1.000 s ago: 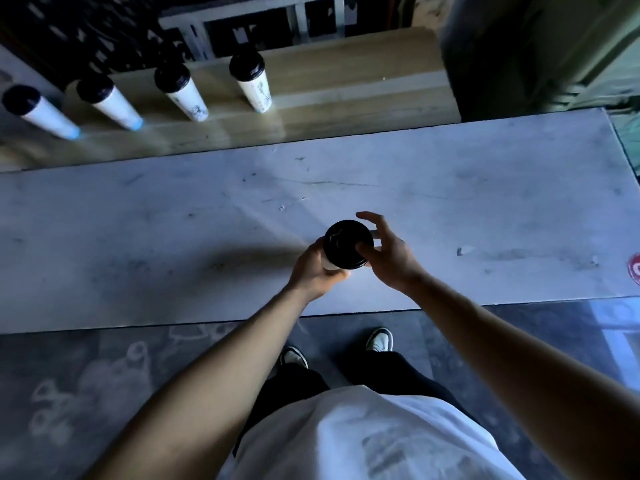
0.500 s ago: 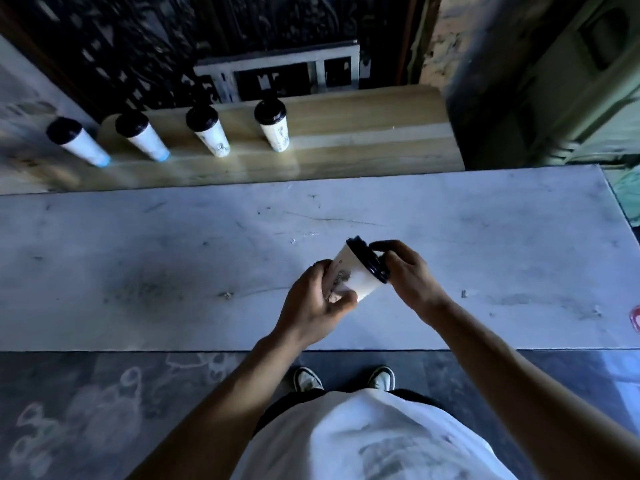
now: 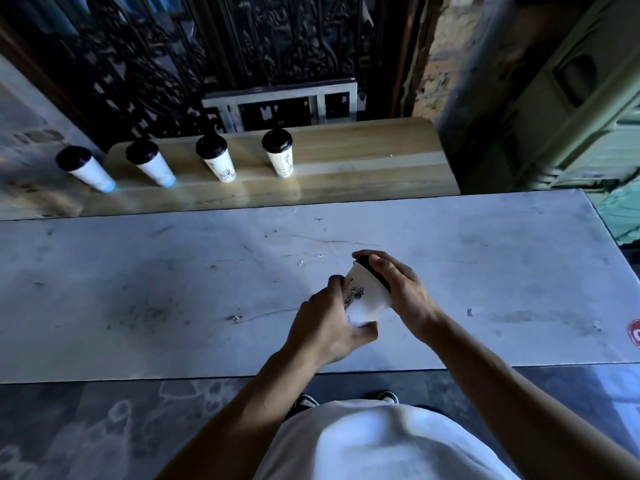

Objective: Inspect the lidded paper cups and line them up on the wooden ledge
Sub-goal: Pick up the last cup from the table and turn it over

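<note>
Right now both hands hold one paper cup tilted above the desk, the left hand curled round its base and the right hand round its black lid, so twisting could loosen the lid and spill it short of the wooden ledge.

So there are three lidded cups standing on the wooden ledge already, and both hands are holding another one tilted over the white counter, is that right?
Not quite: the head view shows four lidded cups on the wooden ledge, not three. The rest stands: the left hand and right hand hold another cup tilted over the white counter.
</note>
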